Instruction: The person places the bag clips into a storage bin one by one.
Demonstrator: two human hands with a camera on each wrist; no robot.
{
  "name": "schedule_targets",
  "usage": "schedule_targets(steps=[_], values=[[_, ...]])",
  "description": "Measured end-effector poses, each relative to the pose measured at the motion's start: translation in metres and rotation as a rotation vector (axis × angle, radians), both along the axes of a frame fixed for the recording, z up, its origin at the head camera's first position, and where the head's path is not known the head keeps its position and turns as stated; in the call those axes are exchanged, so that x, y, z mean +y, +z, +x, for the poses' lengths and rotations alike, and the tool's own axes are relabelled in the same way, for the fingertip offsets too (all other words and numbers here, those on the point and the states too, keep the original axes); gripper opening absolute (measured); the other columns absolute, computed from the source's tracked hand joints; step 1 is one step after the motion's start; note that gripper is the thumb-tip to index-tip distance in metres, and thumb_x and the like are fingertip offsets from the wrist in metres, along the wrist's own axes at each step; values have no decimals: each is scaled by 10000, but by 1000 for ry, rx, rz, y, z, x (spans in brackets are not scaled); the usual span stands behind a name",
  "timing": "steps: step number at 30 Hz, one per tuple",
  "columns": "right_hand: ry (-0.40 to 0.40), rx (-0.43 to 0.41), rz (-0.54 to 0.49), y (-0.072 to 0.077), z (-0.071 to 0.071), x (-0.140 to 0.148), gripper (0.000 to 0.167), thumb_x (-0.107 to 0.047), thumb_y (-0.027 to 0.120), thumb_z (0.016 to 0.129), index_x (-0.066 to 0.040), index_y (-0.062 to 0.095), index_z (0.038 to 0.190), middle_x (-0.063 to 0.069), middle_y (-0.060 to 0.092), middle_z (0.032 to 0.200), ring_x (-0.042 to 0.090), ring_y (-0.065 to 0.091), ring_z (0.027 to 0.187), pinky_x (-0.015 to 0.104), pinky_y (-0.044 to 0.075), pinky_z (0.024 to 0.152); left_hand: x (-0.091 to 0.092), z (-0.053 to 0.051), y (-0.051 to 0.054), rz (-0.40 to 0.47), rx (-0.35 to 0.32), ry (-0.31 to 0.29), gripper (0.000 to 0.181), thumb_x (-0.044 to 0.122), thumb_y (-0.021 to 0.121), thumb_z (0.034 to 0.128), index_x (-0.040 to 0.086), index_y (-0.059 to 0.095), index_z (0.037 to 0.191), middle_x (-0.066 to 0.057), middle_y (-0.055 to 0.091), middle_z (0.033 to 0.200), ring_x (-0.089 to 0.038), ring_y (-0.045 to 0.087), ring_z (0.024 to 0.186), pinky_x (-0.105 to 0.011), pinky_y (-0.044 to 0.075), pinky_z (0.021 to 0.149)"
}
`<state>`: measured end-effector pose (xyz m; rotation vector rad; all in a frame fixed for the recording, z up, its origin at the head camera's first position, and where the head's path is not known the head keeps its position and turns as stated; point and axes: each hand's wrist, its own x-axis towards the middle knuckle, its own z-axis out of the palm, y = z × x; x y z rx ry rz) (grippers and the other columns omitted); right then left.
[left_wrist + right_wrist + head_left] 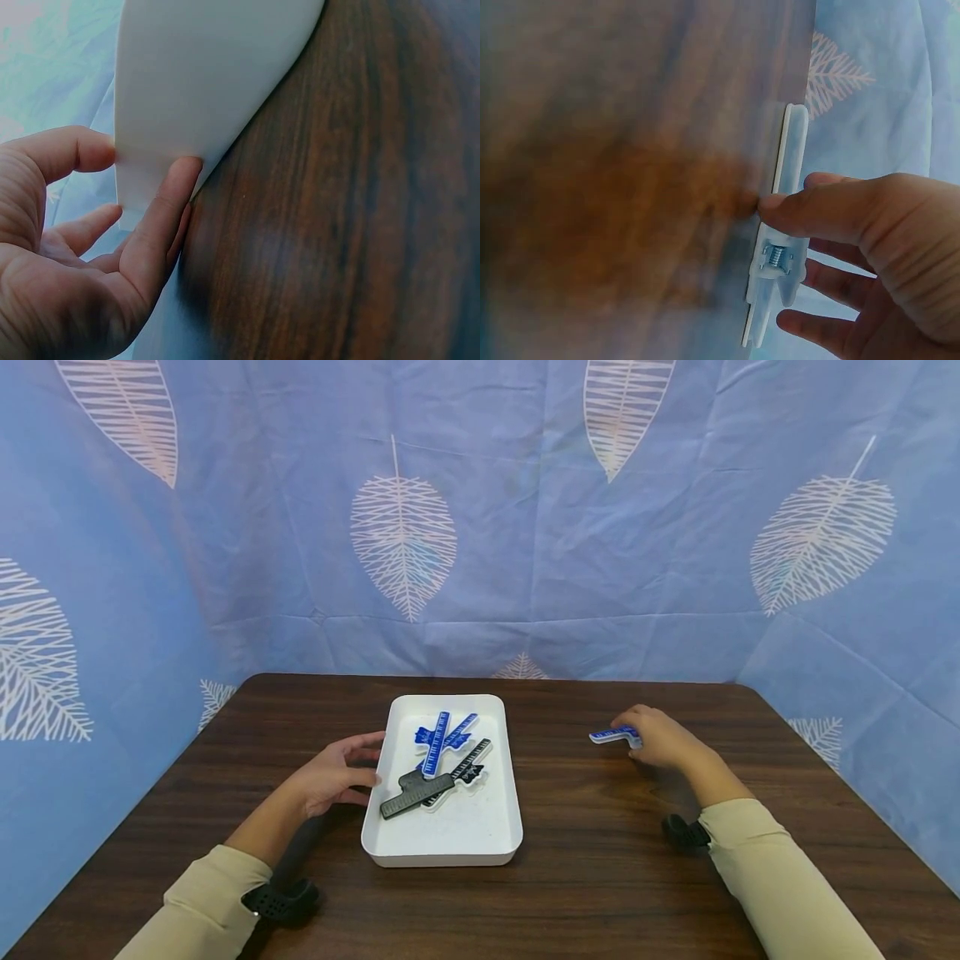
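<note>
My left hand [335,777] stands at the left side of the white tray [491,843], fingers spread and fairly straight, fingertips touching its outer wall, as the left wrist view also shows. Well to the right of the tray, my right hand [660,737] pinches a blue ruler clip [611,735] between thumb and fingers, just over the table. In the right wrist view, the white back of this clip [795,150] and its metal spring show. Inside the tray lie several more clips in a loose pile, among them a blue clip [437,745] and a black clip [416,797].
The dark wooden table [570,893] spreads around the tray and both hands. Behind it hangs a blue cloth [480,568] with white leaf prints, which also covers the sides. A black band is on each wrist.
</note>
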<state>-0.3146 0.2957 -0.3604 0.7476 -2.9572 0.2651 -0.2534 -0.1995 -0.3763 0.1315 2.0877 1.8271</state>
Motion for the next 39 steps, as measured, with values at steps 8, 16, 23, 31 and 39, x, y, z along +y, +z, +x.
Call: schedule_targets(steps=[8, 16, 23, 31, 39], values=[[-27, -123, -8, 0, -13, 5, 459, 79, 680, 779, 46, 620, 1232, 310, 555, 1234, 430, 545, 1069, 567, 466, 880, 1, 2, 1, -2, -3, 5, 791, -30, 646, 828, 52, 277, 1523, -278, 324, 1472, -372, 579, 1116, -521, 543, 843], [-61, -201, 6, 3, -18, 6, 389, 53, 680, 783, 16, 666, 1170, 237, 637, 1113, 329, 565, 913, 529, 482, 822, 0, 2, 1, -13, 2, 4, 796, -23, 654, 827, 58, 278, 1524, -275, 319, 1480, -374, 578, 1123, -517, 542, 847], [-61, -204, 19, 7, -14, 4, 342, -13, 722, 789, 11, 681, 1128, 172, 675, 1045, 325, 607, 923, 564, 481, 869, 1, 2, 2, -16, -1, 7, 797, -21, 658, 822, 62, 286, 1522, -270, 321, 1475, -368, 575, 1120, -510, 544, 848], [-63, -232, -23, 6, -9, 3, 342, -98, 783, 740, -6, 680, 1052, 133, 680, 999, 268, 604, 867, 545, 494, 854, 2, 1, 2, -20, -1, 14, 796, -34, 657, 819, 62, 294, 1521, -272, 332, 1463, -358, 591, 1091, -508, 550, 833], [-37, -233, -31, 5, -5, 0, 341, -154, 799, 732, -43, 670, 1028, 62, 666, 941, 204, 561, 787, 477, 513, 779, 2, 2, 1, -19, 4, 15, 803, -36, 662, 812, 64, 298, 1521, -271, 343, 1452, -357, 595, 1088, -512, 551, 829]])
